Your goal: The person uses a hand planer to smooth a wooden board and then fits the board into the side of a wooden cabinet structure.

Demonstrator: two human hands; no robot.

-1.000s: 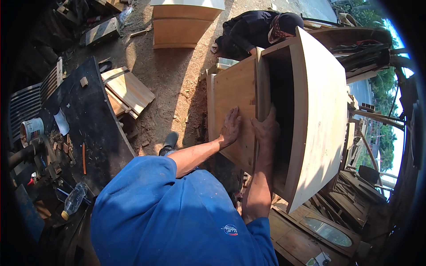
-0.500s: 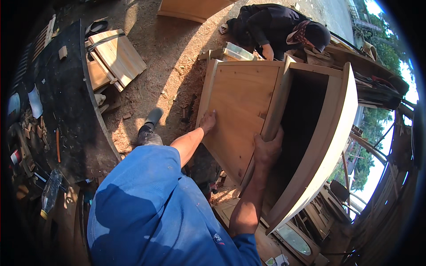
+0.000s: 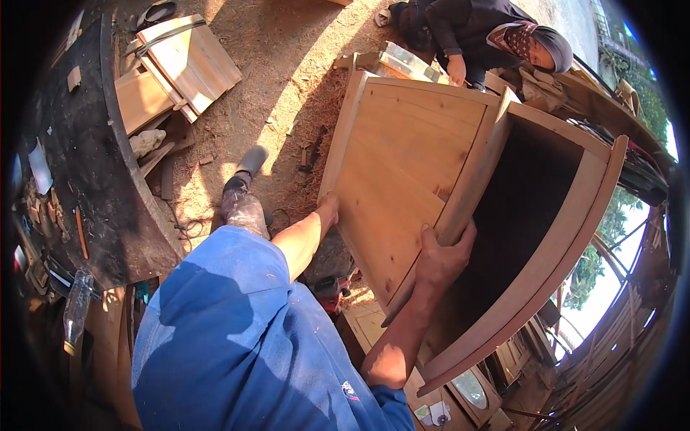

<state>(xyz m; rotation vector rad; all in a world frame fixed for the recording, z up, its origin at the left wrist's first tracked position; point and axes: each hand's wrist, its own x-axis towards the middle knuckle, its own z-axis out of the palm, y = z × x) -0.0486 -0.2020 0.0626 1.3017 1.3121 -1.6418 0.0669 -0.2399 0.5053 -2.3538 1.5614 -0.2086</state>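
Pale bare wood — a large open-fronted cabinet [image 3: 417,165] stands tilted over the sawdust-strewn ground [image 3: 287,86], its dark hollow facing right. The right hand [image 3: 442,258] clamps around the cabinet's front upright, fingers wrapped over the edge. The left hand [image 3: 329,210] presses against the lower left edge of the flat side panel — whether its fingers curl around it cannot be told. Another person [image 3: 489,36] crouches just behind the cabinet's far end. A dark workbench [image 3: 100,187] lies at left.

bright sun | hard shadows (deep at left) | sky glare right | fisheye-bent, black-vignetted rim
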